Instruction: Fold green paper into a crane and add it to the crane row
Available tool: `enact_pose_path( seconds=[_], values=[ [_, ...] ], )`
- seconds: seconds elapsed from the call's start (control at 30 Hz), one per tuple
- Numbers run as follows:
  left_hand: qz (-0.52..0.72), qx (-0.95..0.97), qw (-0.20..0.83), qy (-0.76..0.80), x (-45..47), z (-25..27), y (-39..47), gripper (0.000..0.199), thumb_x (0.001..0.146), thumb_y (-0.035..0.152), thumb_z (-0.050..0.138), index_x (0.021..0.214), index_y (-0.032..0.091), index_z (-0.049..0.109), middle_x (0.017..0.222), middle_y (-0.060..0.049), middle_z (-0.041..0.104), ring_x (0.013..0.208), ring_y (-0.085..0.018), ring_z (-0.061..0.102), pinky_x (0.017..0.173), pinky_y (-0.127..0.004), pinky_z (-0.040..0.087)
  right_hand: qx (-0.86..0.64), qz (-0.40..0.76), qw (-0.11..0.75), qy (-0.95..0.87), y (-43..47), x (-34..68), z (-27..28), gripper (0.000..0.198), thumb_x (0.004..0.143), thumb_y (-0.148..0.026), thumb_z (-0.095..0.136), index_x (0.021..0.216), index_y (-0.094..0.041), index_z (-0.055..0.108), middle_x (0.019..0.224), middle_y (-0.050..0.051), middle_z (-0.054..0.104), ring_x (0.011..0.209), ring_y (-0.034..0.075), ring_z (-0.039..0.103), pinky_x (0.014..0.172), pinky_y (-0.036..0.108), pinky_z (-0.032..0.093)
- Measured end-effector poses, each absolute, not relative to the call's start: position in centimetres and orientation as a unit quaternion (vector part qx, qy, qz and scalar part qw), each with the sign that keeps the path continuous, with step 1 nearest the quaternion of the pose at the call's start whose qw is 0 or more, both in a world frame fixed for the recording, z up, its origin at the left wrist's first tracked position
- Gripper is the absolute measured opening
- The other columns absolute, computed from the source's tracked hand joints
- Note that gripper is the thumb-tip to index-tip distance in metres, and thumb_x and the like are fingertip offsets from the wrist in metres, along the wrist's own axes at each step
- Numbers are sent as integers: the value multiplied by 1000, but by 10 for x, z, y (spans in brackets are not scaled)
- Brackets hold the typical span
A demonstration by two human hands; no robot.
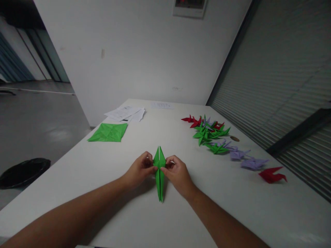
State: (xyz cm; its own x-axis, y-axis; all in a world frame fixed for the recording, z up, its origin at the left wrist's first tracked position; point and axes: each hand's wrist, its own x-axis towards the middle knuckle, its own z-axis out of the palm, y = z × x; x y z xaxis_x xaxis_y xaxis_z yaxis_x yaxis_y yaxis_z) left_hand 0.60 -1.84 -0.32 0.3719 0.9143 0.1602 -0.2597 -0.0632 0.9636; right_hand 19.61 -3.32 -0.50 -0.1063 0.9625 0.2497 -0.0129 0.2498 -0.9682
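A long, narrow piece of folded green origami paper [159,162] is between my hands over the middle of the white table. It comes to a split point at the far end and tapers to a narrow split end toward me. My left hand [141,168] pinches its left edge, thumb on top. On the opposite edge, my right hand [179,173] pinches it the same way, and the two thumbs nearly meet over its centre crease. The fingertips under the paper are hidden.
A creased green sheet [109,133] and printed papers [125,113] lie at the left. Folded paper cranes in green [204,135], purple [254,163] and red [272,175] line the right side, near a brown disc [234,138]. A black-lined bin [24,173] stands left of the table [165,224].
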Motion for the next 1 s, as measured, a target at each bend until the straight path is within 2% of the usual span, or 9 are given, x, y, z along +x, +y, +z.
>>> enact_pose_path(
  seconds=[0.13,0.3,0.33,0.5,0.7,0.87,1.0],
  values=[
    [491,558,595,306,6,-2,-18,44,77,36,87,75,19,47,64,6,55,58,-10,53,57,-23,41,-379,467,530,-598,-37,194,-4,34,78,-34,76,96,-26,48,89,0,60,80,18,66,72,31,60],
    [478,562,598,312,4,-2,-17,40,76,40,88,76,17,55,64,4,60,59,-12,56,59,-25,45,-386,350,498,-693,-41,204,1,5,86,-26,69,88,-21,69,116,9,56,97,19,66,83,33,61],
    [478,563,598,311,3,-2,-17,39,76,40,88,76,17,56,65,3,60,59,-12,57,59,-25,46,-386,339,486,-707,-41,205,2,5,87,-23,68,88,-20,72,119,10,56,99,20,66,85,33,60],
    [471,573,599,302,-2,1,-17,31,77,39,87,80,15,67,71,0,68,65,-13,60,64,-26,48,-367,316,485,-729,-41,209,4,14,88,-15,65,93,-20,78,123,12,59,109,22,66,89,34,59],
    [439,623,585,278,-9,3,-12,26,81,39,85,89,15,80,89,-8,75,83,-19,68,80,-32,54,-350,317,505,-723,-39,212,3,19,86,-12,66,99,-21,77,125,12,59,112,21,66,87,30,61],
    [436,620,607,240,-9,-3,-12,26,80,31,86,102,18,80,104,-9,75,96,-21,70,90,-35,54,-339,338,516,-710,-37,215,1,22,86,-12,67,103,-22,77,126,12,57,112,21,67,91,30,61],
    [433,605,627,232,-7,-6,-14,26,81,25,85,104,17,78,105,-9,74,94,-20,71,89,-34,54,-321,371,523,-697,-35,213,-4,23,86,-12,68,104,-23,76,127,11,53,108,20,68,92,32,62]
  ],
)
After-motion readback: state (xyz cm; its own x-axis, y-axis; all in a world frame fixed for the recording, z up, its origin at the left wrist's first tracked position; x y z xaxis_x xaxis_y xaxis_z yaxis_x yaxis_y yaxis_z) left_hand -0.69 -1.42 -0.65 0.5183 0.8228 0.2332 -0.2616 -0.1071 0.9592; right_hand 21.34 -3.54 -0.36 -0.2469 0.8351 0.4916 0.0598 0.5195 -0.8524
